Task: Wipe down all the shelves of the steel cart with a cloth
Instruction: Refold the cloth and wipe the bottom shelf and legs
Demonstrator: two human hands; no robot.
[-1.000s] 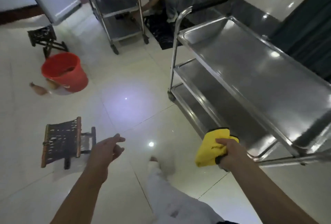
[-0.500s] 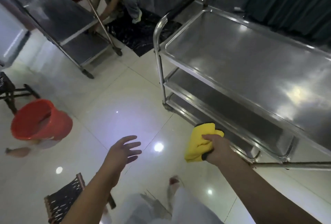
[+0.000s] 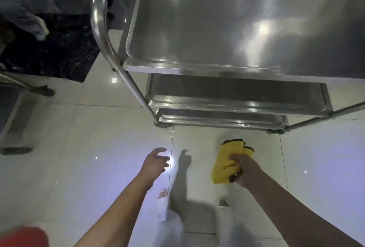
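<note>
The steel cart (image 3: 197, 69) stands right in front of me, its bare top shelf filling the upper half of the view, with a middle shelf (image 3: 237, 93) and a bottom shelf (image 3: 217, 118) showing below its front edge. My right hand (image 3: 244, 169) grips a folded yellow cloth (image 3: 227, 162) with a dark trim, held over the floor a little short of the cart's bottom shelf. Beside it, my left hand (image 3: 156, 163) hangs free with relaxed fingers and holds nothing.
A curved push handle (image 3: 100, 29) rises at the cart's left end. A second cart's leg and wheel (image 3: 42, 91) and another person's foot (image 3: 39, 33) on a dark mat lie at the left. A red bucket (image 3: 23, 237) sits at the bottom left corner.
I have stepped closer and turned to face the cart head-on. The bucket slid to the bottom left corner; the stool left the view. Both hands kept their poses.
</note>
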